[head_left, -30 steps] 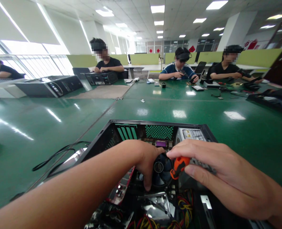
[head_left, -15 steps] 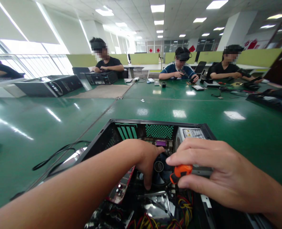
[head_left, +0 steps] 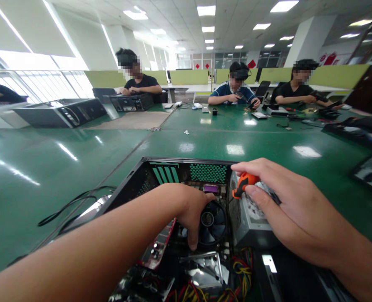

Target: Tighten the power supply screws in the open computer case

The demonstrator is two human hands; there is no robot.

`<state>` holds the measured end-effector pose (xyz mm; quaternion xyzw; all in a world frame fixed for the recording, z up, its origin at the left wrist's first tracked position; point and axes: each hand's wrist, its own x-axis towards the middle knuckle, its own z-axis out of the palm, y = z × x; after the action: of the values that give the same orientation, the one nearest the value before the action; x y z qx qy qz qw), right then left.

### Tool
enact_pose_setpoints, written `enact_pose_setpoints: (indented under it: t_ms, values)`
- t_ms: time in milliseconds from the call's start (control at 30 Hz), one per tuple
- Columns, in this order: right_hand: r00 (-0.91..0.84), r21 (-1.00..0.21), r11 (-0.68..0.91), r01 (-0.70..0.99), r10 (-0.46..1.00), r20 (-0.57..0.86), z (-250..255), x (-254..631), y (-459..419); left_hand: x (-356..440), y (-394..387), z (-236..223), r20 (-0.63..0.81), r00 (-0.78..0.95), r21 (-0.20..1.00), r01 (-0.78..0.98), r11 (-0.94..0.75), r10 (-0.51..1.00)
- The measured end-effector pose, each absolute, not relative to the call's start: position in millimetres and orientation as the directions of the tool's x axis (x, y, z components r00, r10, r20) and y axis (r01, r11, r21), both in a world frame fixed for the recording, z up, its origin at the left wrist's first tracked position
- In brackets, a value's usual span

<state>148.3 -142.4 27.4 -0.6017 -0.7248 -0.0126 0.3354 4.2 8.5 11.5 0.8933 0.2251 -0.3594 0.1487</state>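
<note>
An open computer case (head_left: pixel 186 160) lies in front of me, with a round black CPU cooling fan (head_left: pixel 215 222) inside. My left hand (head_left: pixel 194 209) reaches in from the left and grips the fan's left side, thumb at the near edge and a finger at the far edge. A screwdriver (head_left: pixel 247 183) with an orange and black handle is pinched between the thumb and fingers of my right hand (head_left: pixel 286 205). That hand is above the silver power supply (head_left: pixel 251 233), right of the fan. The screwdriver's tip cannot be made out.
Coloured cables (head_left: pixel 242 272), a metal bracket (head_left: pixel 207 268) and a red circuit board (head_left: pixel 157 251) fill the near part of the case. A black cable (head_left: pixel 69 205) lies on the green table (head_left: pixel 110 147) at left. Several people work across the table beside other computer cases (head_left: pixel 63 111).
My right hand has moved up and away from the fan with the screwdriver, uncovering the fan's right side and more of the power supply. The left hand has stayed on the fan.
</note>
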Motion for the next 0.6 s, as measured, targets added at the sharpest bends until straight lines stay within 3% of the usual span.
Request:
enact_pose_setpoints:
  t_ms: [167,600]
  values:
    - [-0.118,-0.378,0.297,0.877,0.895,0.430,26.1,147.2,-141.2,4.0,8.8,9.5,-0.712,0.643,0.124,0.512,-0.850,0.284]
    - [-0.141,-0.380,0.317,0.869,0.895,0.424,26.7,147.6,-140.9,4.8,7.6,13.9,-0.710,0.652,0.149,0.507,-0.849,0.265]
